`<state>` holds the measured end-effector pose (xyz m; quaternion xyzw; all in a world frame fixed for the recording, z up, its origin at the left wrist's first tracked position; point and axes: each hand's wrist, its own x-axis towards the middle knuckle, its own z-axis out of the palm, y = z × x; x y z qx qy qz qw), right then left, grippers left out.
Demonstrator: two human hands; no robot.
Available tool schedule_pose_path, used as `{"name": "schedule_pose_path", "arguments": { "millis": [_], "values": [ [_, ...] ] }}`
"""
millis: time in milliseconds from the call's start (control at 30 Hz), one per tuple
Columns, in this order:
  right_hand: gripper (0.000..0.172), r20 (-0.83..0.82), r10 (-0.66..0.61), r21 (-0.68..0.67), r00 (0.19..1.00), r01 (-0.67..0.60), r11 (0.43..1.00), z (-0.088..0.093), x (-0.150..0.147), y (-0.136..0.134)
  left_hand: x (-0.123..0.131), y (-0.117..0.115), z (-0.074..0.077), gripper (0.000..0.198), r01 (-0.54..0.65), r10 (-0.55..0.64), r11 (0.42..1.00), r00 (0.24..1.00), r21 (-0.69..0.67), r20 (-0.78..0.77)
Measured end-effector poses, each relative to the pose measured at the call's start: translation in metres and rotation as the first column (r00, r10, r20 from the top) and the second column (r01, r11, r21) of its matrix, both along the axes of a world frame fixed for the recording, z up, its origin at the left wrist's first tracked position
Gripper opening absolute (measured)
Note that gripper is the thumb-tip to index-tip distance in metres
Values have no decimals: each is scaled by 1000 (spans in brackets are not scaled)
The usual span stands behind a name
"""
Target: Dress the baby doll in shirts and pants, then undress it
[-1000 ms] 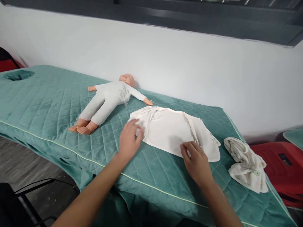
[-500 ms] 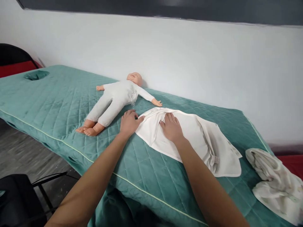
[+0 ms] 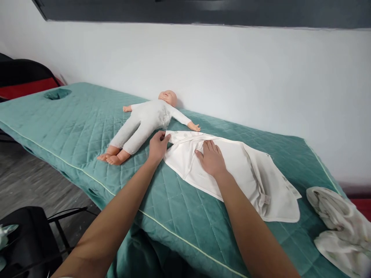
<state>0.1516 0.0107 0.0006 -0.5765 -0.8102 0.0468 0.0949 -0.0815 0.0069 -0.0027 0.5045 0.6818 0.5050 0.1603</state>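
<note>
A white baby shirt (image 3: 232,166) lies spread on the green quilted bed, its plain side up along most of its length. My left hand (image 3: 158,146) pinches the end of its far-left sleeve, where a small printed pattern shows. My right hand (image 3: 212,157) rests flat on the middle of the shirt, fingers stretched out. Just beyond my left hand a baby doll (image 3: 149,116) in a white body lies on its back, its head toward the wall. One of the doll's hands reaches close to the shirt's far edge.
Another crumpled patterned white cloth (image 3: 343,224) lies at the right end of the green bed (image 3: 84,119). The white wall (image 3: 232,77) runs along the far side. A black chair (image 3: 29,231) stands at the lower left, and a red and black chair (image 3: 27,79) at the far left.
My left hand has drawn the sleeve out to the left, so its printed side now shows. My right hand stays flat on the shirt. The view has shifted slightly.
</note>
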Motion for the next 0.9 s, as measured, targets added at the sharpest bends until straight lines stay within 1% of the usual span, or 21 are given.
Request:
{"name": "schedule_pose_path", "arguments": {
  "millis": [100,133,167,233,333,400,433,533,633,767,900],
  "values": [
    [70,-7,-8,-6,1000,8,1000,0,0,0,-2,11,-2,18,-38,38,999,999,22,-18],
    [70,-10,-17,-7,1000,17,1000,0,0,0,-3,15,-4,17,-34,34,999,999,26,-18],
    [71,-12,-31,-8,999,30,1000,0,0,0,-4,19,-5,17,-12,12,999,1000,35,-4],
    [72,-10,-58,-8,998,58,998,0,-1,0,-6,26,-8,16,67,-72,995,995,81,63],
    [73,15,-70,-16,997,70,997,0,-2,-1,-7,34,-10,26,180,-217,968,951,177,219],
    [73,43,-66,-31,997,68,997,2,-3,-2,-6,37,-10,34,208,-254,961,925,182,283],
    [73,58,-66,-39,996,68,997,2,-3,-2,-5,38,-10,37,208,-245,965,928,158,280],
    [74,96,-64,-56,993,70,996,4,-5,-4,-4,41,-6,39,157,-162,987,974,45,157],
    [76,118,-44,-72,992,53,996,6,-6,-8,-4,48,-2,28,78,-78,997,996,-2,51],
    [78,126,28,-83,992,-18,996,7,-4,-15,-5,58,-2,22,-20,17,999,997,-48,-72],
    [79,109,93,-100,990,-82,992,10,-4,-21,-3,62,-2,26,-84,57,988,978,-126,-203]
  ]
}}
